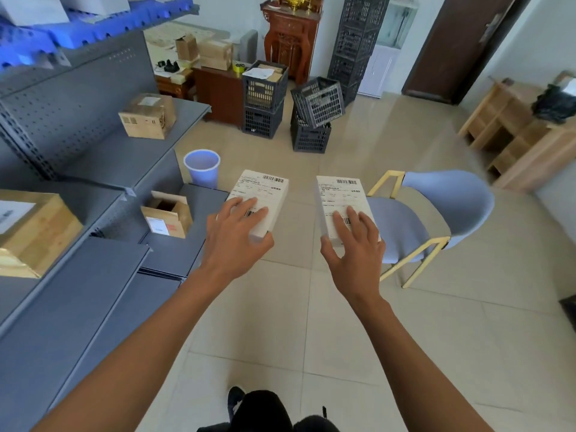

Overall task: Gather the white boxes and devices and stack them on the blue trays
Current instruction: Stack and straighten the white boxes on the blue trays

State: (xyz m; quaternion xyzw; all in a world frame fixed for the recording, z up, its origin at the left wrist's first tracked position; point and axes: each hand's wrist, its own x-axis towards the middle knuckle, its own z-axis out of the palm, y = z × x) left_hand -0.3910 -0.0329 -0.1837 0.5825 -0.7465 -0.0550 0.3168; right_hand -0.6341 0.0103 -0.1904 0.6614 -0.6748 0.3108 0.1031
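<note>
**Two white boxes in hand, one per hand, held over the floor**

Left hand (pixel 238 235) grips a white box (pixel 260 198): fingers spread over the labelled top face, thumb wrapped under the near right corner. Box is held flat, long axis pointing away, label with barcodes facing up.

Right hand (pixel 353 244) grips a second white box (pixel 341 201) the same way: fingers on top, thumb at the near left edge. Same orientation, same kind of label. The two boxes sit side by side, apart, a clear gap between them, both in the air above the tiled floor (pixel 311 322).

Blue trays (pixel 93 26) are far left, up on the top level of the grey metal shelving (pixel 93 151); more white boxes (pixel 34 9) already sit on them. The held boxes are well apart from the trays, lower and to the right.

Other items:
- Brown cartons on the shelving: one on the far shelf (pixel 146 115), one near left (pixel 34 232), one opened on a lower shelf (pixel 166 215).
- Blue bin (pixel 202 168) on the floor just beyond the left box.
- Blue chair (pixel 436 213) with yellow legs to the right of the right box.
- Dark plastic crates (pixel 311 116) stacked on the far floor, one tilted.
- Wooden desk (pixel 530 141) far right.
</note>
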